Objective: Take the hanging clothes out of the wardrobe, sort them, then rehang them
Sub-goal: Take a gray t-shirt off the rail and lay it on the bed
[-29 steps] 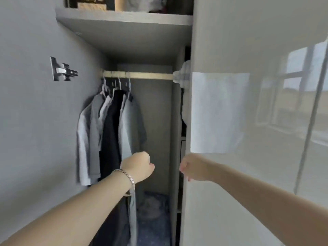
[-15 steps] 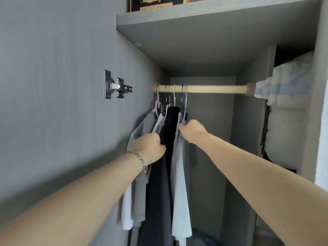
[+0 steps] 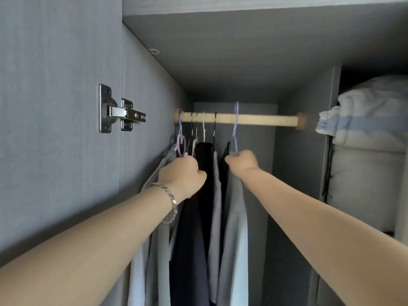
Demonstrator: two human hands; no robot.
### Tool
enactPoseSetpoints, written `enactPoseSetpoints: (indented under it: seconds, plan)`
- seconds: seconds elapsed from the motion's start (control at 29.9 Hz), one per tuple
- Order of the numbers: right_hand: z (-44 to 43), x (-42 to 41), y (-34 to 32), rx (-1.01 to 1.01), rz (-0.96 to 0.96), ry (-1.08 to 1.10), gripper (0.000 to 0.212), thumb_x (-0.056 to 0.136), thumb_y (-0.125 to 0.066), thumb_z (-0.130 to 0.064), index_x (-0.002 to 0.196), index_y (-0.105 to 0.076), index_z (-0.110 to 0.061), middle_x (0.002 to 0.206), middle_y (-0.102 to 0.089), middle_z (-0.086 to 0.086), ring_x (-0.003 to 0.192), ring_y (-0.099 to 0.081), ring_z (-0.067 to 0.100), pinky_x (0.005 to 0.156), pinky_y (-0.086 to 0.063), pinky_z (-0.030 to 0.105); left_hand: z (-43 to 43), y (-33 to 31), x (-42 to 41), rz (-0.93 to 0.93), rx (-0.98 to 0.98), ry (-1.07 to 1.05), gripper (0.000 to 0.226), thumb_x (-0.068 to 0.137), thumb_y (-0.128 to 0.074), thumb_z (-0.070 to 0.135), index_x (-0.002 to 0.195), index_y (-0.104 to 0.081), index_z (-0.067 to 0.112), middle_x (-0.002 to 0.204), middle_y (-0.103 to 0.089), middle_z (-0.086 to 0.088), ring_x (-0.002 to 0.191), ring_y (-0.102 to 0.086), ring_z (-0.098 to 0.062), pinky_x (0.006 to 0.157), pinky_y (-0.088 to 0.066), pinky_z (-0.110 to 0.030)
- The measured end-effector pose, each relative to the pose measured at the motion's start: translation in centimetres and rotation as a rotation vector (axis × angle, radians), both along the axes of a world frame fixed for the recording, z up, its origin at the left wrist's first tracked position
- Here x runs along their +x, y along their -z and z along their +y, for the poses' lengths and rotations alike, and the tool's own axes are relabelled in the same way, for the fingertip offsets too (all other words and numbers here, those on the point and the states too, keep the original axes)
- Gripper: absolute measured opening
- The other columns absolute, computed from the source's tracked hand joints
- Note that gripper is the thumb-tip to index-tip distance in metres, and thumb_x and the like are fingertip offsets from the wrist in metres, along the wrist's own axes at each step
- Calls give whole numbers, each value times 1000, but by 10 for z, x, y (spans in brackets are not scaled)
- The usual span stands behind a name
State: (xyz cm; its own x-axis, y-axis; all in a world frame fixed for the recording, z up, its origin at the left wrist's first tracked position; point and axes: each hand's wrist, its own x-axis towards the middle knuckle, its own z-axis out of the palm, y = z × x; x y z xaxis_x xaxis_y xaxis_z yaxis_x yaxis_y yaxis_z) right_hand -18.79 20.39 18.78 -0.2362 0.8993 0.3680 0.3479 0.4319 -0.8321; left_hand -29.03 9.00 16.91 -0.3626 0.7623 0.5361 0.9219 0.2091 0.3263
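The blue hanger [image 3: 235, 129] is now sitting further right than half a second ago, its hook rising above the rail [image 3: 265, 119]. The wardrobe [image 3: 66, 85] is holding the hanging clothes [image 3: 198, 217] bunched at the rail's left end. Folded bedding [image 3: 366, 120] is crowding the right compartment. The left hand [image 3: 185, 175], fingers curled, is gripping the clothes below the pink hangers [image 3: 180, 143]. The right hand [image 3: 242, 161] is pinching the blue hanger's neck, a pale shirt [image 3: 236, 217] hanging beneath. A hinge [image 3: 119, 111] is projecting from the left wall.

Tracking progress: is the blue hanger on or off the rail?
Raised, not resting: the right hand holds the blue hanger, hook top above the wooden rail; whether clear, cannot tell.
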Motion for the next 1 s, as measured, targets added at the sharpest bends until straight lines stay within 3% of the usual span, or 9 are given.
enactPoseSetpoints:
  seconds: [0.07,0.17,0.27,0.37,0.5,0.64,0.77,0.87,1.0]
  plan:
    - [-12,16,1,62,-11,8,18,89,-53,-12,74,-43,-9,69,-42,3,67,-45,19,51,-34,23,-2,2,5,-8,22,14,28,90,-42,21,69,-54,9,80,-72,-14,73,-71,-28,75,-58,-39]
    - [-44,49,11,98,-6,-11,9,88,-55,-9,85,-46,-6,77,-48,6,75,-48,22,47,-32,22,-12,13,24,-25,41,15,28,91,-44,24,77,-59,5,94,-71,-11,79,-70,-26,74,-57,-38]
    - [-83,87,30,96,-47,-35,17,89,-58,-13,76,-46,-10,71,-48,3,66,-48,18,45,-32,21,-32,34,55,-43,-57,59,29,94,-44,27,83,-60,5,80,-71,-9,74,-70,-26,71,-55,-33]
    - [-124,125,56,95,-102,-70,16,89,-60,-16,79,-51,-9,62,-45,-2,52,-41,8,35,-32,10,-50,62,87,-10,-139,77,30,92,-46,26,66,-50,12,67,-64,-5,67,-66,-28,63,-49,-29]
    - [-178,185,96,56,-150,-42,29,89,-60,-17,65,-44,-13,55,-39,-3,46,-35,8,29,-23,6,-77,103,134,-58,-295,121,31,90,-44,24,61,-48,13,69,-68,-6,62,-66,-25,60,-45,-25]
    - [-230,247,143,-1,-220,42,28,88,-58,-15,67,-40,-10,56,-33,-1,46,-29,13,31,-22,9,-108,144,181,-71,-442,243,25,87,-40,20,67,-51,12,72,-71,-6,62,-68,-25,61,-46,-24]
    - [-289,307,180,-70,-309,146,14,86,-61,-18,87,-66,-5,77,-58,8,69,-48,18,52,-34,17,-137,181,227,-25,-553,419,27,89,-37,23,65,-45,14,66,-63,-2,51,-57,-18,57,-39,-21]
    - [-341,348,202,-122,-329,257,13,85,-61,-21,90,-69,-11,91,-66,12,77,-52,18,63,-38,26,-153,207,257,36,-590,563,24,90,-41,25,67,-43,16,68,-62,0,56,-60,-19,59,-39,-22]
    - [-426,389,232,-177,-331,458,15,89,-59,-23,75,-63,-20,72,-59,4,66,-47,11,61,-35,20,-183,245,303,99,-618,746,22,86,-44,25,66,-43,16,71,-64,-1,70,-67,-23,56,-38,-23]
